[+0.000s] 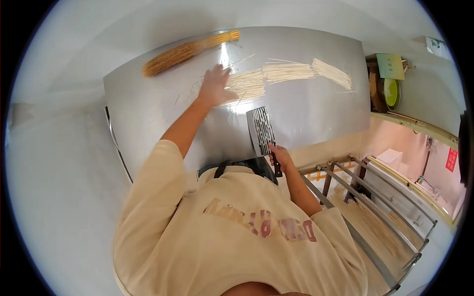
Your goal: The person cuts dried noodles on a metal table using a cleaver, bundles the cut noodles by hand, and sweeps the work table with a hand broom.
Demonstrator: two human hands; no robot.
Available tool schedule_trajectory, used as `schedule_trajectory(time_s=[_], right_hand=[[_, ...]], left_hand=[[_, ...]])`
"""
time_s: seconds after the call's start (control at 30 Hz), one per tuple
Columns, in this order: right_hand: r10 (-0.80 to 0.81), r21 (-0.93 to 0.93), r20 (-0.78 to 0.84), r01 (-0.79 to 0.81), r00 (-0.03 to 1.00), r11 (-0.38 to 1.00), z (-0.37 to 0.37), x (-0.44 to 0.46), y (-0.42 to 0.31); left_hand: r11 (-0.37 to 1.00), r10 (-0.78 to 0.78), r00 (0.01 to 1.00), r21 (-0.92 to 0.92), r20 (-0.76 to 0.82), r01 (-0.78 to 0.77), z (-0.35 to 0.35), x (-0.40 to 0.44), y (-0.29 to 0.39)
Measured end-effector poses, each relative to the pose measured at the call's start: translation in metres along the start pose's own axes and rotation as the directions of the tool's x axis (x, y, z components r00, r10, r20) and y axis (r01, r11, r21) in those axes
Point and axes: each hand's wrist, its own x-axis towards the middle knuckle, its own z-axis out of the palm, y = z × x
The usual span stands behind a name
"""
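A broad silver metal table (321, 108) bears a row of pale, thin, straight strands (289, 72); behind lies a straw-coloured bristle brush (180, 55); nearer is a dark-patterned steel cleaver (261, 128). The blurred left hand (215, 86) spreads open at the strands' left end; the right hand (281, 157) wraps the cleaver's black handle.

Pale wall (301, 17), 12 o'clock, behind steel table (321, 111); white glare (224, 55) on top. 3 o'clock: opening (420, 126), pinkish space (414, 143) beyond. Metal-barred rack (364, 250), 4 o'clock.
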Motion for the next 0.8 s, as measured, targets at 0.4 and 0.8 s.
schedule_trajectory(time_s=[0.4, 0.8], right_hand=[[0.031, 0.01, -0.025, -0.031, 0.999, 0.999, -0.007, 0.013, 0.006], [-0.57, -0.644, -0.364, 0.242, 0.737, 0.725, -0.083, 0.059, -0.014]], left_hand=[[0.995, -0.019, 1.0, 0.1, 0.005, 0.018, 0.032, -0.029, 0.025], [0.997, 0.021, 0.993, 0.079, -0.117, -0.012, 0.05, -0.003, -0.002]])
